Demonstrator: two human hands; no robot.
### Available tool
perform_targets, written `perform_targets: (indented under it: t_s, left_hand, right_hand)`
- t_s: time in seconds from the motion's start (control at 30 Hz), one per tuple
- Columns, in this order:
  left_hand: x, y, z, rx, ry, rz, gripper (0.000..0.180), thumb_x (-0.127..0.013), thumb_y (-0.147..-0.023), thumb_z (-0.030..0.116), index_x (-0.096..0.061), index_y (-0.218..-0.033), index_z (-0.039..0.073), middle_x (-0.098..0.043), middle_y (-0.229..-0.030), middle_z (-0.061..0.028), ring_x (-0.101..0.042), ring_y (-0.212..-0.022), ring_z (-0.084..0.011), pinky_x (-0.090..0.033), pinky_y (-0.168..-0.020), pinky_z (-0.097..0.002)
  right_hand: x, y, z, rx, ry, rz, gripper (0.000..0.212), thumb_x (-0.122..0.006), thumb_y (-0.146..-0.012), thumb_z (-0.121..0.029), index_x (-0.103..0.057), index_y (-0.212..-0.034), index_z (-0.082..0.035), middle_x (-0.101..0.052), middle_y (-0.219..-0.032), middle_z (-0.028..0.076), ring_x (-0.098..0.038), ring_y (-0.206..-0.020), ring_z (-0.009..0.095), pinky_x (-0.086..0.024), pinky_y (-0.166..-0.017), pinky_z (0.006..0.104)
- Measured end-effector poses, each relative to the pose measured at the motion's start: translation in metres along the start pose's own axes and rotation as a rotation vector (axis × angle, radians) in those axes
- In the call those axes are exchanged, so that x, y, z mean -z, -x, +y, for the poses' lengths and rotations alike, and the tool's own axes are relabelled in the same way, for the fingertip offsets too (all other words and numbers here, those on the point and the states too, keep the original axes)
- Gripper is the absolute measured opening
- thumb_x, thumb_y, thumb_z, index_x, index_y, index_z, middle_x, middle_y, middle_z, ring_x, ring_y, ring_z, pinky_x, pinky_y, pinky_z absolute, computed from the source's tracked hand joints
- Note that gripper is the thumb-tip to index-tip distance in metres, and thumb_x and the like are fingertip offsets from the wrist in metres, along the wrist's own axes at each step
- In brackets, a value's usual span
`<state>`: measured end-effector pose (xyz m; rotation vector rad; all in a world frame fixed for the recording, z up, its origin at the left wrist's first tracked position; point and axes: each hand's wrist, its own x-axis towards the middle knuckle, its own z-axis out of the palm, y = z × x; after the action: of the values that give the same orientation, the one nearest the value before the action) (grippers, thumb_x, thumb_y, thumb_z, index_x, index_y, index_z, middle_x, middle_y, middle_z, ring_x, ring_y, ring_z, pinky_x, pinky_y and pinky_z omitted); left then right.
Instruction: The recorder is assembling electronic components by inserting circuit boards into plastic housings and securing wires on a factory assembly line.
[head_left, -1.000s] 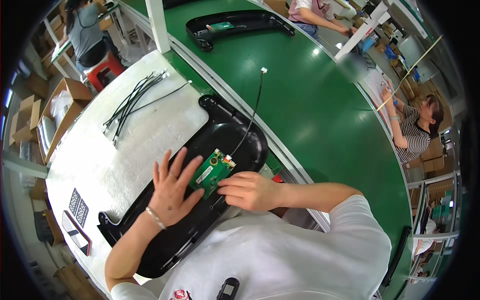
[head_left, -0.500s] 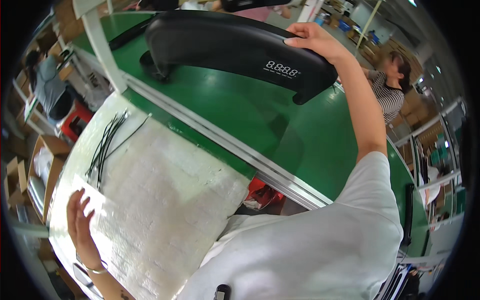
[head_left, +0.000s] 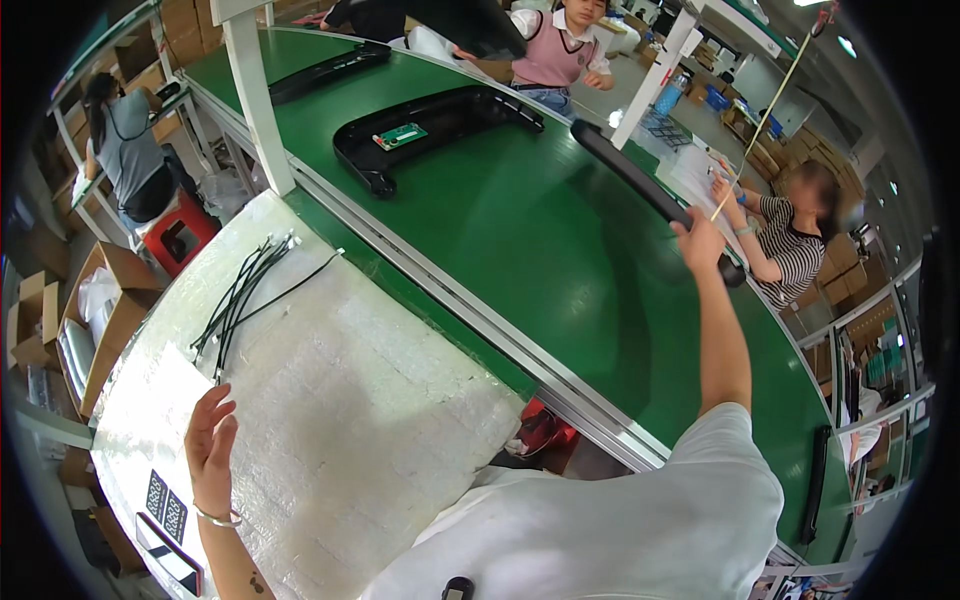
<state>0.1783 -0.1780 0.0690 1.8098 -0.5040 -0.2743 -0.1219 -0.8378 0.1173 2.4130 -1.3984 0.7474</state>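
Note:
My right hand (head_left: 700,243) reaches out over the green conveyor belt and grips the near end of a long black plastic housing (head_left: 632,178), seen nearly edge-on. My left hand (head_left: 211,450) is raised above the white padded worktop (head_left: 340,390), its fingers loosely curved and apart, holding nothing. Just beyond those fingertips lies a bundle of thin black cables (head_left: 243,300) with small pale connectors. Another black curved housing (head_left: 440,112) lies on the belt, a green circuit board (head_left: 401,136) inside it.
A metal rail (head_left: 440,280) parts the worktop from the green belt (head_left: 560,270). A white post (head_left: 258,110) rises beside it. More black housings lie farther along the belt. Co-workers sit across and at the left. A phone (head_left: 168,553) lies near my left forearm.
My right hand has swung the black housing rightward and down toward the belt, turning it edge-on. The housing with the circuit board has come into view. My left hand remains raised and open.

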Motion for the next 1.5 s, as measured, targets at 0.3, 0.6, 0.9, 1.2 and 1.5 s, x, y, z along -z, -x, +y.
perform_targets:
  t_s: [0.3,0.6,0.9,1.2,1.5]
  left_hand:
    - [-0.036,-0.005,0.016,0.024,-0.023,-0.083,0.040,-0.059,-0.087,0.004,-0.056,-0.127,0.005,-0.059,-0.126,-0.0081,-0.057,-0.110,-0.0216,-0.049,-0.086,-0.0316]
    - [-0.083,0.007,0.006,0.077,-0.016,-0.159,0.042,-0.059,-0.086,0.001,-0.054,-0.128,0.006,-0.056,-0.131,-0.0073,-0.054,-0.115,-0.0195,-0.045,-0.090,-0.0303]
    - [-0.152,0.020,-0.005,-0.410,-0.649,-0.066,0.054,-0.068,-0.074,0.009,-0.053,-0.126,0.005,-0.049,-0.134,-0.0172,-0.045,-0.122,-0.0382,-0.040,-0.101,-0.0447]
    - [-0.140,0.023,-0.014,-0.364,-0.475,-0.073,0.053,-0.067,-0.075,0.009,-0.053,-0.125,0.005,-0.049,-0.133,-0.0182,-0.046,-0.121,-0.0381,-0.039,-0.102,-0.0440]
    - [-0.137,0.018,-0.013,-0.388,-0.428,-0.080,0.048,-0.069,-0.074,0.010,-0.056,-0.120,0.005,-0.050,-0.131,-0.0179,-0.046,-0.120,-0.0394,-0.040,-0.100,-0.0460]
  right_hand:
    - [-0.065,0.023,-0.066,0.311,-0.197,0.196,0.035,-0.073,-0.076,-0.014,-0.060,-0.108,-0.007,-0.062,-0.108,0.013,-0.057,-0.102,0.033,-0.046,-0.089,0.0414]
    - [-0.042,0.000,-0.310,0.782,-0.651,0.014,0.029,-0.066,-0.083,-0.031,-0.065,-0.096,-0.005,-0.064,-0.099,0.011,-0.057,-0.101,0.030,-0.049,-0.085,0.0400]
    - [-0.135,0.017,-0.490,0.553,-0.374,-0.330,0.043,-0.065,-0.084,-0.036,-0.061,-0.105,0.001,-0.062,-0.110,0.018,-0.056,-0.110,0.034,-0.050,-0.088,0.0437]
    - [-0.111,0.013,-0.459,0.613,-0.420,-0.295,0.040,-0.072,-0.078,-0.028,-0.059,-0.107,-0.004,-0.061,-0.112,0.015,-0.057,-0.106,0.033,-0.050,-0.087,0.0443]
    - [-0.082,-0.073,-0.225,0.139,-0.205,-0.221,0.043,-0.070,-0.079,-0.035,-0.064,-0.110,-0.007,-0.062,-0.116,0.018,-0.059,-0.109,0.035,-0.049,-0.090,0.0458]
